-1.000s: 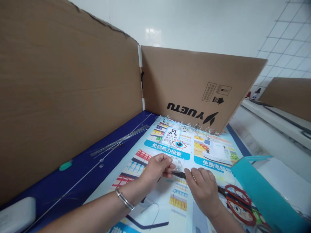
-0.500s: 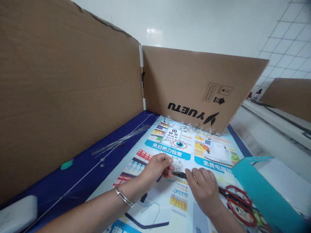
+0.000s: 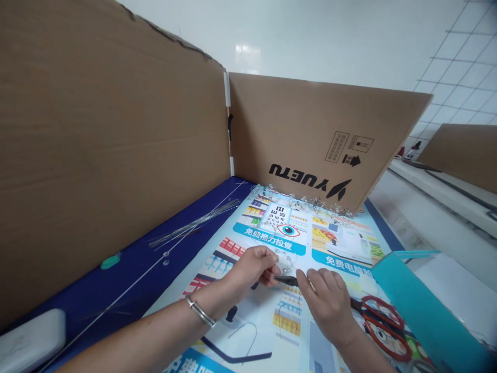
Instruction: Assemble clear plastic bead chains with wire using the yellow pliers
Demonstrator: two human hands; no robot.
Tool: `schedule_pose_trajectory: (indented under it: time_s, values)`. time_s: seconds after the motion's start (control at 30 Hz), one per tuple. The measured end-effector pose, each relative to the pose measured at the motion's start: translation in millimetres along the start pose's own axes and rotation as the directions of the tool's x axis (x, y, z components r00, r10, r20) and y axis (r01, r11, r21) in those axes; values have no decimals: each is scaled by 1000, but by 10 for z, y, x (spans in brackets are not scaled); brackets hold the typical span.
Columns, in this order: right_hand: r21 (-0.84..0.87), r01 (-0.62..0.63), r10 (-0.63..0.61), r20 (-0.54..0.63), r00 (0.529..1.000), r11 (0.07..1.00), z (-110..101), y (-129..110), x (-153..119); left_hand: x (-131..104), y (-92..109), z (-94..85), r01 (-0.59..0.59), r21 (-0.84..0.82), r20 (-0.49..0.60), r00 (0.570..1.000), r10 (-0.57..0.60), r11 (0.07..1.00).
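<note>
Between the thumb and fingers of my left hand (image 3: pixel 259 265) is a small piece of clear beads on thin wire (image 3: pixel 286 261), partly hidden by the fingers. My right hand (image 3: pixel 325 303) is wrapped round dark needle-nose pliers (image 3: pixel 286 280), whose jaws reach the fingertips of my left hand. Whether the jaws grip the wire is too small to tell. A thin wire end hangs below the pliers. On the printed sheet below my left forearm lies a loose bent wire (image 3: pixel 255 338).
Red-handled scissors (image 3: pixel 388 348) lie right of my right hand, beside a turquoise box (image 3: pixel 423 311). Cut wires (image 3: pixel 194 224) lie at left. Clear beaded pieces (image 3: pixel 310 203) line the foot of the back cardboard panel (image 3: pixel 310 124). A white case (image 3: pixel 33 339) sits front left.
The whole view has shifted very slightly to the left. Both hands keep almost the same pose, with the plier jaws still at the left fingertips.
</note>
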State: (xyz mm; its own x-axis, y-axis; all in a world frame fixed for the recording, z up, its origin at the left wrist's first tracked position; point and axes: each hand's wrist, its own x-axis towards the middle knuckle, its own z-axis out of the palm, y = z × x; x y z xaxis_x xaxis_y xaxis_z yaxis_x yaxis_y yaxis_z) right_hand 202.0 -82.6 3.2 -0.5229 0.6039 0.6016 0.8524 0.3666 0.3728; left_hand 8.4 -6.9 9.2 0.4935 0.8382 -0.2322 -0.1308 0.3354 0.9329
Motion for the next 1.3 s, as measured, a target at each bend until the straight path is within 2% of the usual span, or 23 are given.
schedule_pose_trajectory:
  time_s: [0.2, 0.43, 0.67, 1.07, 1.3]
  values:
    - [0, 23, -23, -18, 1000, 1000, -24, -4, 6, 24, -14, -28, 28, 4, 40, 999, -28, 1000]
    - [10, 40, -40, -34, 999, 999, -12, 6, 8, -2, 25, -21, 77, 19, 30, 997, -77, 997]
    - [14, 50, -49, -40, 998, 999, -39, 9, 21, -2, 27, -34, 71, 20, 61, 996, -72, 997]
    - [40, 1, -5, 91, 996, 999, -14, -18, 14, -31, 119, -16, 11, 62, 52, 999, -14, 998]
    - [139, -36, 19, 122, 992, 990, 42, -64, 7, -44, 166, -13, -43, 90, 76, 996, 37, 995]
